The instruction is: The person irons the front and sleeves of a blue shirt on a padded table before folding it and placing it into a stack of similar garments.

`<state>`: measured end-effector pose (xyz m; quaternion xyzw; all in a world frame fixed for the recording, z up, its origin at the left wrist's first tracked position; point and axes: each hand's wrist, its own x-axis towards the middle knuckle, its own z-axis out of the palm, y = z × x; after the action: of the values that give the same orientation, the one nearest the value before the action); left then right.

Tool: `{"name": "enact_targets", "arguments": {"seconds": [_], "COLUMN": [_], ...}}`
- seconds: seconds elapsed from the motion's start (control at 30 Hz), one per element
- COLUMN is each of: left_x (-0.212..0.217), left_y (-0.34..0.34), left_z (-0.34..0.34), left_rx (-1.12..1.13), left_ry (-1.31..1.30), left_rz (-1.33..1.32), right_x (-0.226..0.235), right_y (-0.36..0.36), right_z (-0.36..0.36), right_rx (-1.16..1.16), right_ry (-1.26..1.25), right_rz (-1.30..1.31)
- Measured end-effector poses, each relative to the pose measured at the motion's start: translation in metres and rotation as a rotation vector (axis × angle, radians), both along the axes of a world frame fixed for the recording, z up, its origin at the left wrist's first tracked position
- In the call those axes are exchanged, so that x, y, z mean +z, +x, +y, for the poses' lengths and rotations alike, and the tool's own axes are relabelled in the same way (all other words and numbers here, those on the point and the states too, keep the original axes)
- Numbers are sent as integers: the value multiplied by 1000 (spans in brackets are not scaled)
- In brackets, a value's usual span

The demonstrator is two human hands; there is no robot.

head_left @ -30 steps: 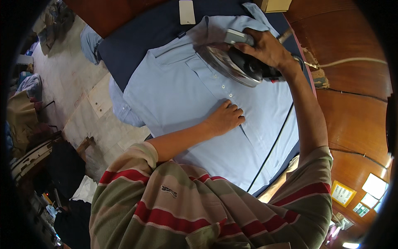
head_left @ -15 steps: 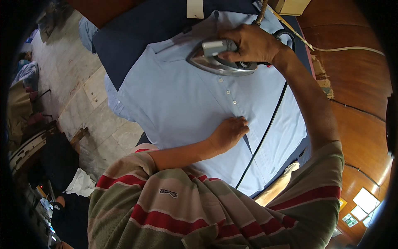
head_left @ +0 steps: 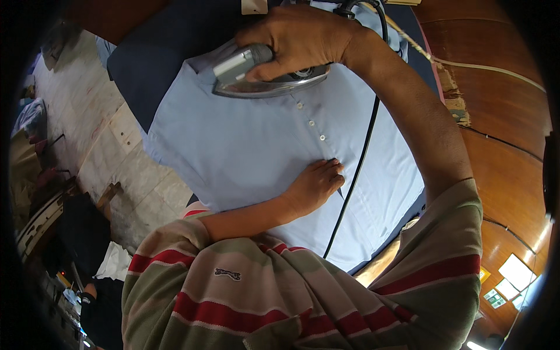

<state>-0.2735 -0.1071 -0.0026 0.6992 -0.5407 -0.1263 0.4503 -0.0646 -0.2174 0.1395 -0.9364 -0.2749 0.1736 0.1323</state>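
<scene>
In the head view, the right hand (head_left: 297, 38) has its grip closed around the handle of a silver-and-black clothes iron with a pale grey front block (head_left: 271, 87). The iron lies across the upper part of a light blue, button-front cloth shirt (head_left: 233, 140), its tip pointing left; its soleplate appears to rest on the fabric, though the low angle hides the underside. The shirt is spread over a navy cloth-covered tabletop (head_left: 146, 70). The left hand (head_left: 315, 184) rests on the shirt below a row of small round white buttons (head_left: 311, 123), fingers curled; whether that grip pinches any fabric, I cannot tell. A thin black cord (head_left: 357, 169) runs down the shirt just beside the left fingertips. A flat cream tag (head_left: 254, 6) lies beyond the right hand, at the top edge.
</scene>
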Motion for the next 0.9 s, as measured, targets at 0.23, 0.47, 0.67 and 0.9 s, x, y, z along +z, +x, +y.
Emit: {"name": "enact_targets", "arguments": {"seconds": [0.23,0.47,0.67,0.9], "left_x": [0,2,1,3], "left_y": [0,3,3,4], "left_z": [-3,-1,-1,-1], "left_rx": [16,25,28,38], "left_ry": [-21,-65,-69,-59], "left_rz": [-1,-6,15,11], "right_x": [-6,2,3,10], "right_y": [-10,-19,-22,-5], "right_z": [-5,-3,0,-45], "right_rx": [58,116,68,-226], "right_ry": [-8,78,-1,78], "right_rz": [-20,-26,19,-22]}}
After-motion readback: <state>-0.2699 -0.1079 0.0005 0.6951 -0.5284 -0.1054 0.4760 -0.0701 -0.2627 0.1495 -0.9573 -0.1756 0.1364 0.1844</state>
